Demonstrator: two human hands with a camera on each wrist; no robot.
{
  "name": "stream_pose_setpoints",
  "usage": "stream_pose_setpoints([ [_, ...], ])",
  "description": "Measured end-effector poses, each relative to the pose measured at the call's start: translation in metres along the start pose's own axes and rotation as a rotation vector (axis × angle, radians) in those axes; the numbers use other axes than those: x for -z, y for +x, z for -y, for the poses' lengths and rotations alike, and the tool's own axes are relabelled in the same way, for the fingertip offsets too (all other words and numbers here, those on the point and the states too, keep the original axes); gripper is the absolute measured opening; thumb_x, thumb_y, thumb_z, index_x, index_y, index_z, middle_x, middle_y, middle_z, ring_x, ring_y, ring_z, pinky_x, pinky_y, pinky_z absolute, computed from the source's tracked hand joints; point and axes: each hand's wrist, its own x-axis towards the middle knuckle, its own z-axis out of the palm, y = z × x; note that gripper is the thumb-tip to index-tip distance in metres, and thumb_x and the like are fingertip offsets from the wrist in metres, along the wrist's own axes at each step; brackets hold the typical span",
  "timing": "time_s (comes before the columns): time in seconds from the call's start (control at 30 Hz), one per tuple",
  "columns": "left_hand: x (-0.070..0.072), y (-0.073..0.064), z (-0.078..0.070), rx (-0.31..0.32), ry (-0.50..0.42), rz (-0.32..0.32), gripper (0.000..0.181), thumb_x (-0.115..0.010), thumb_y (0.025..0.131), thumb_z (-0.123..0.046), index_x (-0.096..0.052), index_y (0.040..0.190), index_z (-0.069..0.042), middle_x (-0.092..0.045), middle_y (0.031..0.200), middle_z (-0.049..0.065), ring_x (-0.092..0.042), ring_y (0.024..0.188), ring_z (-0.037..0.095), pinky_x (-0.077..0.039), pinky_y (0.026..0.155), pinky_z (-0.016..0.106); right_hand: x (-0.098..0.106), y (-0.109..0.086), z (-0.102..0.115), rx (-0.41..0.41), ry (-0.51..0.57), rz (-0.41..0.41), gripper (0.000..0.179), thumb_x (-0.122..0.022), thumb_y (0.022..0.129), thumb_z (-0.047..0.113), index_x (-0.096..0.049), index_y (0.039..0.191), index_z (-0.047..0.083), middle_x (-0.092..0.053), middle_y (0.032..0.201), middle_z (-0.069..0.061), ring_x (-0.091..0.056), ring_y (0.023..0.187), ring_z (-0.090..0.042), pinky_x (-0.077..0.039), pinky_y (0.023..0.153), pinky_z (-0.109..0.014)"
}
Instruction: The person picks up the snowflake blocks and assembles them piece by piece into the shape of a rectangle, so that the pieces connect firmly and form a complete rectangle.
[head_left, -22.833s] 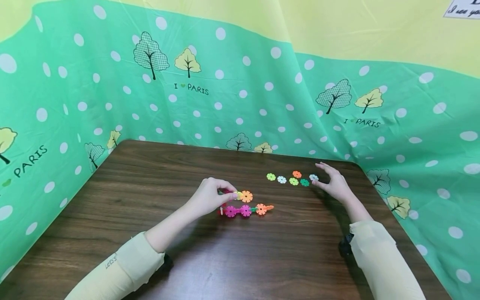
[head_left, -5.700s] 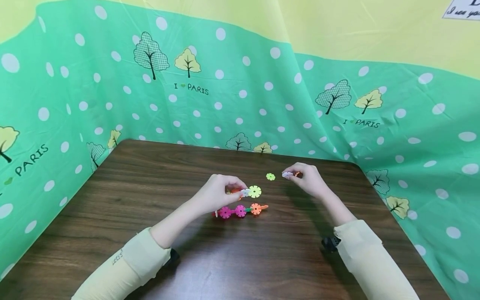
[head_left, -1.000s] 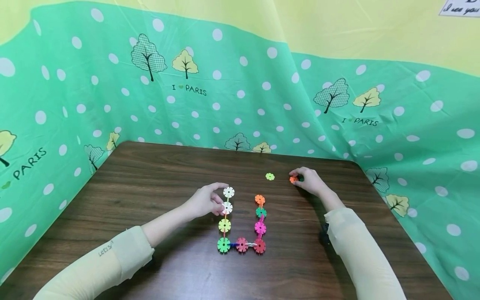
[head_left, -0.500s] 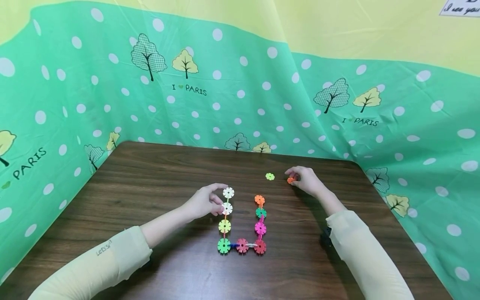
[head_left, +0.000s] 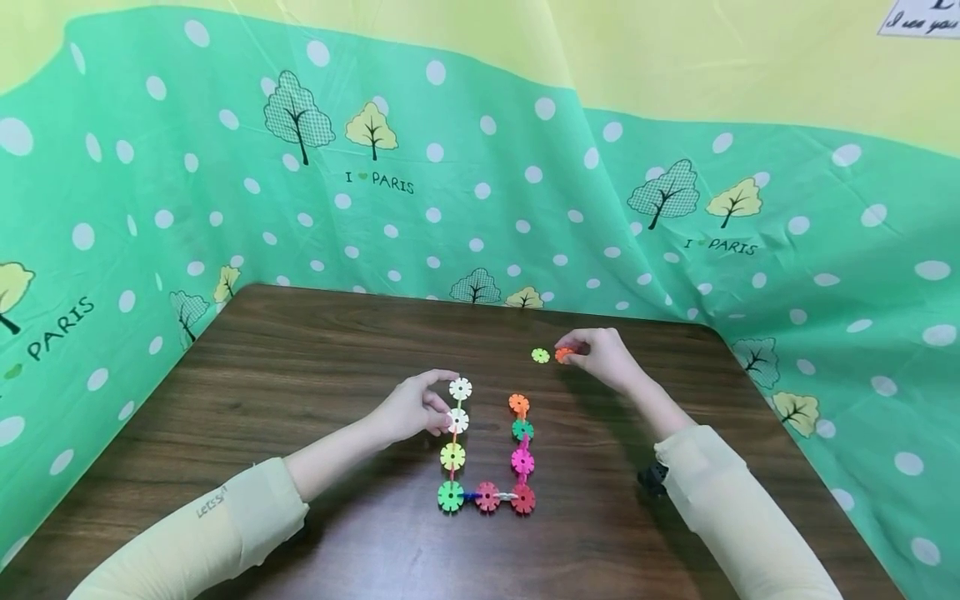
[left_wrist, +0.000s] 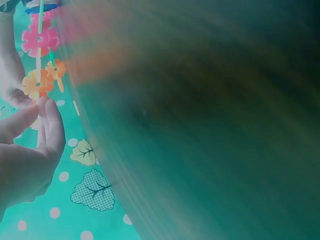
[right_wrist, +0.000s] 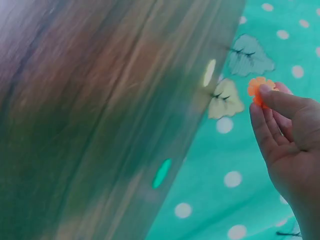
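My left hand (head_left: 411, 407) is at the left arm of a U-shaped chain of linked flower discs, pinching it near the lower white disc (head_left: 460, 422). Its index finger reaches to the white disc (head_left: 461, 388) at the chain's end. The opposite arm ends in an orange disc (head_left: 518, 403), and the bottom runs from a green disc (head_left: 451, 497) to a red one (head_left: 523, 499). My right hand (head_left: 609, 358) pinches a loose orange flower disc (right_wrist: 260, 89) between thumb and fingers. Left of it lies a light green disc (head_left: 540, 356).
A dark wooden table (head_left: 300, 358) bears everything. In the right wrist view a green disc (right_wrist: 161, 173) lies on it, hidden behind my hand in the head view. A green dotted cloth (head_left: 420, 217) hangs behind the table's far edge.
Over the last second my right hand has carried the orange disc left, towards the light green one. Earlier, the chain was folded and several more loose discs lay at the back. The left hand stays put.
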Motion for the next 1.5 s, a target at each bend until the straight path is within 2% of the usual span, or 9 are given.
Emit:
stream_pose_setpoints([
  [0.27,-0.001,-0.001,0.002,0.010,-0.086,-0.001,0.067,-0.065,0.079,0.013,-0.041,0.139,-0.004,-0.066,0.075,0.014,-0.068,0.065,0.024,-0.057,0.060,0.035,0.000,-0.002,0.034,0.015,0.058,-0.067,0.019,-0.077,0.077,0.008,-0.073,0.095,0.008,-0.072,0.082,-0.003,-0.066,0.070,-0.011,-0.053,0.061,-0.023],
  [0.4,-0.001,0.001,0.000,0.020,-0.122,-0.014,0.068,-0.064,0.079,0.015,-0.040,0.140,-0.003,-0.065,0.075,0.015,-0.068,0.065,0.024,-0.057,0.061,0.036,-0.001,-0.005,0.047,0.026,0.076,-0.119,0.014,-0.078,0.076,0.009,-0.073,0.089,0.009,-0.072,0.080,-0.002,-0.066,0.068,-0.010,-0.053,0.059,-0.021],
  [0.6,-0.001,0.005,-0.001,0.025,-0.155,-0.022,0.068,-0.062,0.079,0.016,-0.038,0.140,-0.003,-0.064,0.076,0.016,-0.068,0.065,0.023,-0.057,0.062,0.037,-0.007,-0.006,0.061,0.049,0.110,-0.169,0.009,-0.074,0.081,0.011,-0.069,0.087,0.013,-0.071,0.079,0.002,-0.065,0.066,-0.006,-0.052,0.057,-0.021],
  [0.87,-0.004,0.008,-0.005,0.031,-0.150,-0.014,0.068,-0.063,0.079,0.015,-0.040,0.140,-0.007,-0.065,0.076,0.015,-0.068,0.066,0.024,-0.057,0.063,0.037,-0.024,-0.008,0.079,0.111,0.157,-0.160,0.014,-0.075,0.080,0.008,-0.068,0.092,0.013,-0.072,0.081,0.002,-0.066,0.068,-0.008,-0.055,0.060,-0.026],
  [1.07,-0.006,0.008,-0.010,0.025,-0.166,-0.011,0.068,-0.063,0.079,0.015,-0.041,0.139,-0.008,-0.065,0.077,0.018,-0.068,0.066,0.025,-0.057,0.063,0.037,-0.038,-0.008,0.089,0.155,0.169,-0.142,0.016,-0.075,0.079,0.006,-0.069,0.093,0.009,-0.072,0.085,-0.001,-0.067,0.071,-0.010,-0.055,0.062,-0.023],
  [1.17,-0.007,0.009,-0.011,0.024,-0.167,-0.011,0.067,-0.063,0.080,0.014,-0.040,0.139,-0.008,-0.064,0.077,0.018,-0.068,0.066,0.025,-0.057,0.063,0.037,-0.044,-0.008,0.092,0.159,0.187,-0.128,0.013,-0.075,0.079,0.006,-0.069,0.091,0.010,-0.072,0.084,0.000,-0.067,0.069,-0.010,-0.054,0.060,-0.022],
  [1.4,-0.007,0.011,-0.011,0.041,-0.166,-0.016,0.067,-0.064,0.080,0.013,-0.042,0.139,-0.011,-0.065,0.076,0.015,-0.068,0.067,0.023,-0.057,0.063,0.037,-0.058,-0.007,0.093,0.148,0.163,-0.114,0.013,-0.076,0.078,0.005,-0.069,0.087,0.009,-0.071,0.082,-0.002,-0.065,0.069,-0.010,-0.056,0.062,-0.029],
  [1.5,-0.008,0.011,-0.012,0.034,-0.169,-0.010,0.066,-0.064,0.080,0.013,-0.042,0.138,-0.011,-0.065,0.077,0.015,-0.068,0.066,0.023,-0.057,0.063,0.037,-0.062,-0.007,0.093,0.138,0.158,-0.106,0.013,-0.077,0.077,0.005,-0.069,0.086,0.010,-0.071,0.081,-0.001,-0.064,0.069,-0.009,-0.055,0.062,-0.028],
])
